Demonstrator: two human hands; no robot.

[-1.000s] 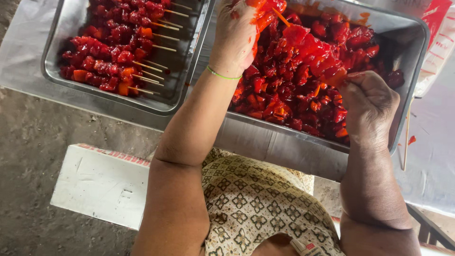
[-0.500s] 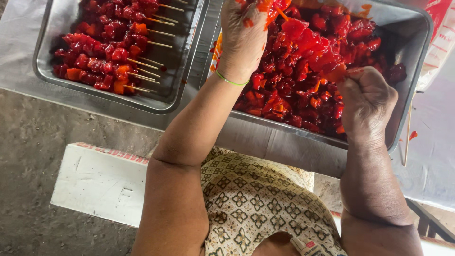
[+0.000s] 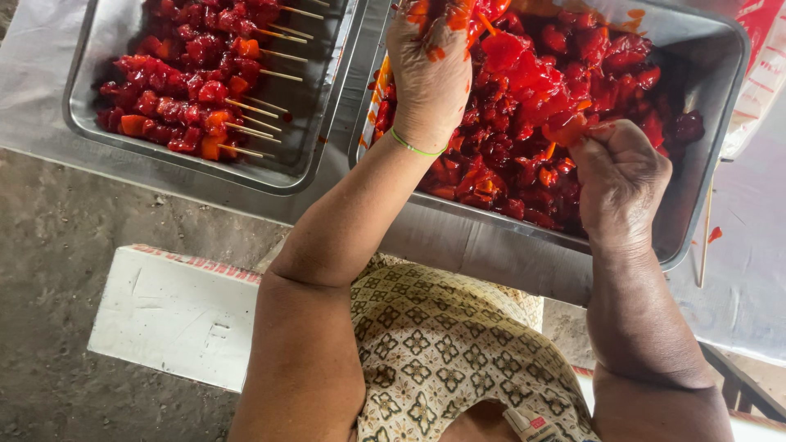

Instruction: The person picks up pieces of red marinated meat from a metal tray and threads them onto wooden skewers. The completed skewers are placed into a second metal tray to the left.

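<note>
My left hand [image 3: 430, 69] reaches over the right metal tray [image 3: 711, 176], smeared with red marinade, its fingers closed around a thin wooden skewer [image 3: 485, 22] with a red meat piece on it. My right hand [image 3: 618, 176] hovers over the same tray, pinching a piece of red marinated meat [image 3: 571, 131] between its fingertips. The tray is heaped with loose red meat chunks [image 3: 524, 98]. A green band circles my left wrist.
A second metal tray [image 3: 98, 135] on the left holds several finished skewers of red meat [image 3: 192, 90]. Both trays rest on a grey covered table [image 3: 33, 65]. A white box [image 3: 176, 315] lies on the concrete floor below. A bare skewer [image 3: 704, 237] lies right of the tray.
The view shifted so both trays sit lower and closer in frame. My right hand lifted a meat piece nearer the skewer in my left hand.
</note>
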